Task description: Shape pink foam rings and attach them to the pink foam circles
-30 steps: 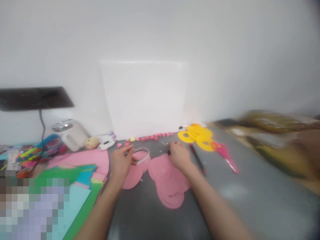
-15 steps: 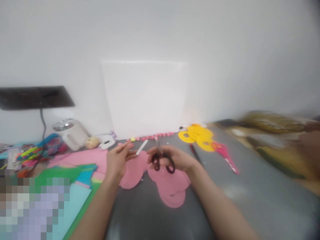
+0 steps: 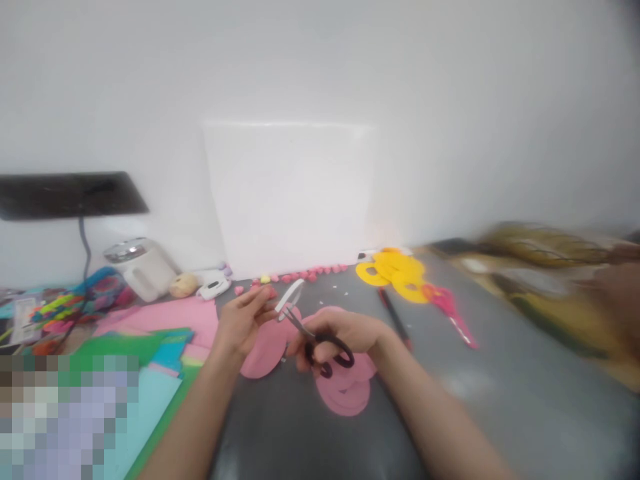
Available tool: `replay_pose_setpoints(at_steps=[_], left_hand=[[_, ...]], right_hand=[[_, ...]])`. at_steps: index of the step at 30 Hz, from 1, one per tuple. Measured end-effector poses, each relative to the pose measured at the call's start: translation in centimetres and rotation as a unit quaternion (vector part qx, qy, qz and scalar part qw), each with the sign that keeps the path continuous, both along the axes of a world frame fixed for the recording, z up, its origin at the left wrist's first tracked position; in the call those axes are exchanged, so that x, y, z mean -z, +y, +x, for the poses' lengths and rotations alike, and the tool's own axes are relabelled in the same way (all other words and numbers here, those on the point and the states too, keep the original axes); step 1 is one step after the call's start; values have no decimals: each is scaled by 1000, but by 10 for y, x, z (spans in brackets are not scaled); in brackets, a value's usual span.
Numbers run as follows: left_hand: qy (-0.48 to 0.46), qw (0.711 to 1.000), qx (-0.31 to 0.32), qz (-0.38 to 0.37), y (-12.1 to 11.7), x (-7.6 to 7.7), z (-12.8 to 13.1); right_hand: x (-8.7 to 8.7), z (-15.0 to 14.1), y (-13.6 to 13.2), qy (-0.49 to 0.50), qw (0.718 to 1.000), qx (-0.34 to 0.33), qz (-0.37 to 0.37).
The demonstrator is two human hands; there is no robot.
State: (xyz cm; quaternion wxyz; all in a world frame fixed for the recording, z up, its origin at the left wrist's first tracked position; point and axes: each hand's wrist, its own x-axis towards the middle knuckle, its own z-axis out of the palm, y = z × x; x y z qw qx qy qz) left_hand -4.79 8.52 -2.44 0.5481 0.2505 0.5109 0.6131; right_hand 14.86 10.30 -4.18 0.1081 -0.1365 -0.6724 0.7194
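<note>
My left hand (image 3: 243,323) pinches a roll of clear tape (image 3: 289,297) above the grey table. My right hand (image 3: 345,337) grips black-handled scissors (image 3: 320,343), fingers through the loops. The blades point up and left and reach the tape roll. Under both hands lie pink paper circles (image 3: 345,390), overlapping in a small pile.
Pink, green and blue paper sheets (image 3: 165,347) lie at the left. Yellow paper rings (image 3: 397,270), pink scissors (image 3: 450,310) and a dark pen (image 3: 395,320) lie to the right. A white board (image 3: 290,193) leans on the wall, with a white pot (image 3: 140,267) at its left.
My right hand picked the black scissors up off the table and swung the blades toward the tape. My left hand lifted the tape roll off the pink circles.
</note>
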Motion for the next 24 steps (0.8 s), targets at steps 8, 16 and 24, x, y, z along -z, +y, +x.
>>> replay_pose_setpoints(at_steps=[8,16,24], left_hand=[[15,1000,16,9,-2,3,1],[21,999,26,-1,-4,2,7],[40,999,29,-1,-4,5,8]], right_hand=[[-1,-1,0,-9,1000,2,0],[-3,-2,-1,-24,1000,11,4],[-8,-3,-2,-52,997,35,45]])
